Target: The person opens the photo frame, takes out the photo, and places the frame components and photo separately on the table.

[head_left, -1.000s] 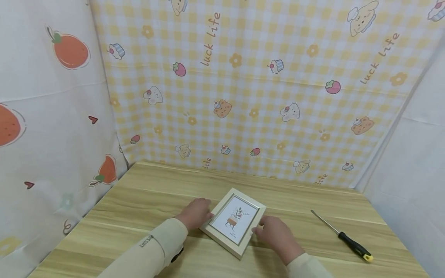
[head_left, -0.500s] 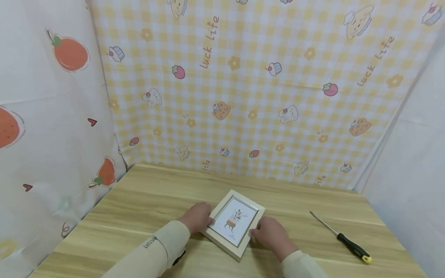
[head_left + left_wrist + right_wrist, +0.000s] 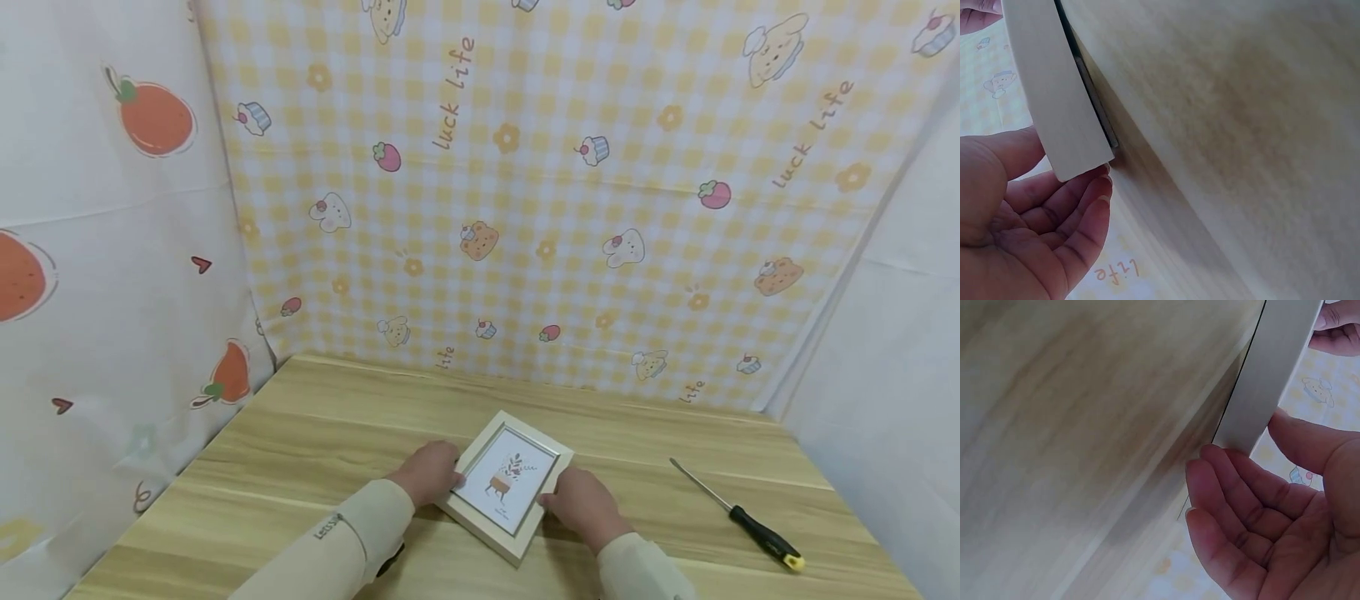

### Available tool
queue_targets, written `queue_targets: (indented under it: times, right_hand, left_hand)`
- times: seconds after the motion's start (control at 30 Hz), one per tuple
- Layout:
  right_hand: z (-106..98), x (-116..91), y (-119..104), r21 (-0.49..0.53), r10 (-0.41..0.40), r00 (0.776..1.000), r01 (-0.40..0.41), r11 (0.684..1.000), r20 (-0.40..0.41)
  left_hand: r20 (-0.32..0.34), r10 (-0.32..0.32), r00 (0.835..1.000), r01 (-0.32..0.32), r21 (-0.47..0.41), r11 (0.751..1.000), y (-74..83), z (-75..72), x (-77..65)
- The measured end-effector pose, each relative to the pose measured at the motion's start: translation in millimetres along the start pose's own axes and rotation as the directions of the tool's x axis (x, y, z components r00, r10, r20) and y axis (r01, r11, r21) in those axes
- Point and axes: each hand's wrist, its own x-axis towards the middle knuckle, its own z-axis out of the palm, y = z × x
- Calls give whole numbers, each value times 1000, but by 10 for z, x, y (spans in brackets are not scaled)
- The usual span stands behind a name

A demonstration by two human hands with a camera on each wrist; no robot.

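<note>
A picture frame (image 3: pixel 487 523) with a pale wooden border lies face up and turned at an angle in the head view. Behind its front is a drawing of a brown pot on legs with leaves. My left hand (image 3: pixel 431 473) pinches the left side, thumb on the front face and fingers at the outer edge. On the opposite side, my right hand (image 3: pixel 588 504) holds the border the same way. The left wrist view shows the frame's side (image 3: pixel 1060 94) between thumb and fingertips, with a dark strip along its back. The frame's underside is mostly hidden.
A screwdriver (image 3: pixel 738 515) with a black and yellow handle lies right of the frame on the wood-grain table (image 3: pixel 337 417). A yellow checked cloth (image 3: pixel 525 200) hangs behind the table. White cloths (image 3: pixel 112 250) hang at both sides.
Both hands have closed in on the frame's sides, the left moving slightly right and the right slightly left. The frame and the screwdriver show hardly any shift.
</note>
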Motion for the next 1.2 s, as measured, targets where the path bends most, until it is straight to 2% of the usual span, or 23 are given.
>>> queue_targets:
  times: [0.53,0.73,0.93,1.2]
  right_hand:
    - [4,86,23,-27,-29,1000,28,999,-5]
    - [15,117,57,-23,-34,999,34,999,-5]
    - [3,140,84,-30,-45,999,45,999,3]
    - [-4,172,111,-26,-32,999,32,999,24]
  left_hand:
    - [20,0,1000,-1,19,1000,27,35,2]
    - [-1,15,1000,-15,39,999,46,53,-36]
    - [-9,-1,1000,2,22,1000,78,76,-75]
    - [-31,-1,1000,2,35,999,81,167,-76]
